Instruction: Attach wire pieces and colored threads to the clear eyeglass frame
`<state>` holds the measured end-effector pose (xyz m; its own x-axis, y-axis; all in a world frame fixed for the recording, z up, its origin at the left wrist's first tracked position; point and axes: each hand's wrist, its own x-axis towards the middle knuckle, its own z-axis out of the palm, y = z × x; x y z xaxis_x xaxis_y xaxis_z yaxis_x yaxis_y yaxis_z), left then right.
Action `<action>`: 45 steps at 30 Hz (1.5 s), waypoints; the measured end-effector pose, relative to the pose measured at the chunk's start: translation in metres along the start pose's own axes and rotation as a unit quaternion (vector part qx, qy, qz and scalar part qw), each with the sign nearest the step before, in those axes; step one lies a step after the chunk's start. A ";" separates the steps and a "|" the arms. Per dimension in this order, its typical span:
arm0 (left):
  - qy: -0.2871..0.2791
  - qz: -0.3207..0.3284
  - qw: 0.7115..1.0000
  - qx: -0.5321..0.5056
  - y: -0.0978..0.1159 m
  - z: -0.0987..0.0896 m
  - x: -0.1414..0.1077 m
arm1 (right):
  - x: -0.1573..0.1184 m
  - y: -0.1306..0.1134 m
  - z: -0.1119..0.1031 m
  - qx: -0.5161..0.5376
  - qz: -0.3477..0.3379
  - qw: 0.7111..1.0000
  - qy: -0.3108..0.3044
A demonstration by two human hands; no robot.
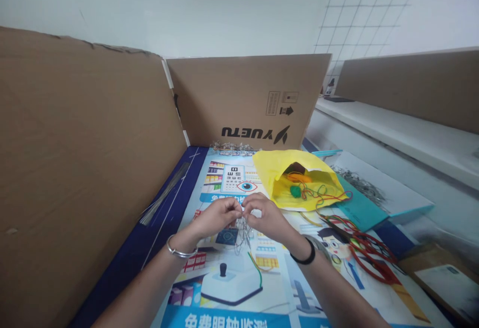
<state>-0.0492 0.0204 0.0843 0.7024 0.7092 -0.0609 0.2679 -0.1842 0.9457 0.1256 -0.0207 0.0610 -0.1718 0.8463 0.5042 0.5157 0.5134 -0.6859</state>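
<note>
Leaning in over the table (220, 288), the person brings both bare hands together in the middle, right above the printed sheet. The left hand (221, 213) and the right hand (266, 216) almost meet, each with thumb and fingertips pinched together on a thin strand (242, 211), a hint of red showing there; just how it runs between them is too small to tell.

Directly below those fingers, slightly nearer the person, lies or hangs a loose tangle of silvery wire (243, 235); I can't tell whether it touches the sheet. A green and yellow cord (257, 267) trails on the near side of it.

Beyond the right hand, a yellow bag (267, 170) gapes open, with a green ball of yarn (295, 191) and loose coloured strands at its mouth. Red-handled scissors (374, 266) lie well to the right, among more cord. Behind them, an open teal-and-white box (361, 213) holds a heap of fine metal pieces (359, 184).
</note>
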 end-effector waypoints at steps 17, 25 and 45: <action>0.136 0.115 0.910 0.374 -0.006 0.015 -0.006 | -0.003 -0.020 0.013 -0.185 -0.099 0.973 0.098; 0.110 0.102 0.956 0.253 -0.005 0.004 -0.002 | 0.001 -0.009 -0.003 -0.194 -0.126 0.971 0.066; 0.064 0.093 0.980 0.162 0.000 -0.004 -0.005 | 0.000 -0.012 -0.007 -0.205 -0.135 0.969 0.034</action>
<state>-0.0555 0.0197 0.0861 0.6762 0.7186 0.1624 0.3532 -0.5096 0.7846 0.1247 -0.0279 0.0730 -0.2975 0.6709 0.6793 0.7519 0.6031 -0.2663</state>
